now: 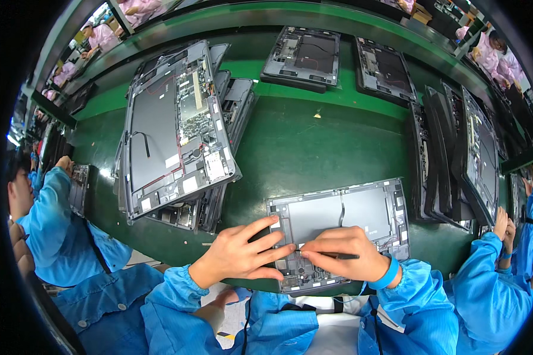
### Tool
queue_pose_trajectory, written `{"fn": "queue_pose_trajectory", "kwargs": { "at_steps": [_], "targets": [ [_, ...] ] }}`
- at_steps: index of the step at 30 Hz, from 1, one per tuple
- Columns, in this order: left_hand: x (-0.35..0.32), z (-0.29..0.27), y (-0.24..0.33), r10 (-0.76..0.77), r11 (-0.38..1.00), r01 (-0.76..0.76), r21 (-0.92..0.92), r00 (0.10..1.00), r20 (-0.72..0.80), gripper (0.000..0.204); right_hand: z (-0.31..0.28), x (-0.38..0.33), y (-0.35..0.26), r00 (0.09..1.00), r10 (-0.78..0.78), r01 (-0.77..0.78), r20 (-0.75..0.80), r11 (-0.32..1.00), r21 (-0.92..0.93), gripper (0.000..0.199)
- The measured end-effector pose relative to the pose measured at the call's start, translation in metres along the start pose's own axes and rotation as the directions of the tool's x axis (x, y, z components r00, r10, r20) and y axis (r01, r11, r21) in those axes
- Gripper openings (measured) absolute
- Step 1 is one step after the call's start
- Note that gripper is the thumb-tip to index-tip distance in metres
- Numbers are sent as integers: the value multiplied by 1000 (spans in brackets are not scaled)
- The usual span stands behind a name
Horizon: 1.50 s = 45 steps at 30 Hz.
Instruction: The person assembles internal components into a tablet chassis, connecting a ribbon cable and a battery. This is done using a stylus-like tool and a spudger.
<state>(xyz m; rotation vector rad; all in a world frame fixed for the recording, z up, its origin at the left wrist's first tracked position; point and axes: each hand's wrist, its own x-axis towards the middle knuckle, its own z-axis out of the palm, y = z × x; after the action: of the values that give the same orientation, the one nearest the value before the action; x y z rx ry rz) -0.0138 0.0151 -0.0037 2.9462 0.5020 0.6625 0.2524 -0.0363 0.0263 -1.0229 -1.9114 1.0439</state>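
Note:
An opened tablet housing (314,216) lies flat at the near edge of the green bench, its battery, boards and a black ribbon cable (342,214) exposed. My left hand (237,253) rests over its left end, fingers spread, the fingertips touching the frame and board area. My right hand (348,251) pinches a slim black tool (348,256) that resembles tweezers. The tool's tip meets the circuit board close to my left index and middle fingertips. What lies under the tip is too small to make out. A blue band (389,272) circles my right wrist.
A tall, skewed stack of opened tablet housings (160,124) stands at left. Two more housings (305,56) (387,70) lie at the back. Several stand leaning on edge at right (477,154). Co-workers in blue sleeves (56,219) (485,278) sit close on both sides.

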Motion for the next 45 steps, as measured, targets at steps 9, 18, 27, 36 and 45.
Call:
{"fn": "queue_pose_trajectory", "kwargs": {
  "at_steps": [9, 18, 27, 36, 45],
  "targets": [
    [1, 3, -1, -36, 996, 34, -84, 999, -28, 48, 4, -3, 2, 985, -166, 172, 42, 951, -257, 12],
    [4, 1, 0, -12, 1000, 11, -26, 1000, -19, 47, 1, -3, -2, 982, -180, 187, 49, 951, -246, 11],
    [-4, 8, 35, -251, 963, 240, -123, 965, -82, 40, 1, -11, -4, 984, -156, 169, 88, 970, -175, 7],
    [-5, 2, 50, -282, 958, 280, -66, 959, -29, 45, -10, -7, -24, 995, -79, 95, 59, 935, -341, 20],
    [-10, 8, 53, -271, 962, 269, -48, 961, -53, 43, -5, -44, -16, 993, -39, -2, -113, 939, -345, 16]
  ]
}}
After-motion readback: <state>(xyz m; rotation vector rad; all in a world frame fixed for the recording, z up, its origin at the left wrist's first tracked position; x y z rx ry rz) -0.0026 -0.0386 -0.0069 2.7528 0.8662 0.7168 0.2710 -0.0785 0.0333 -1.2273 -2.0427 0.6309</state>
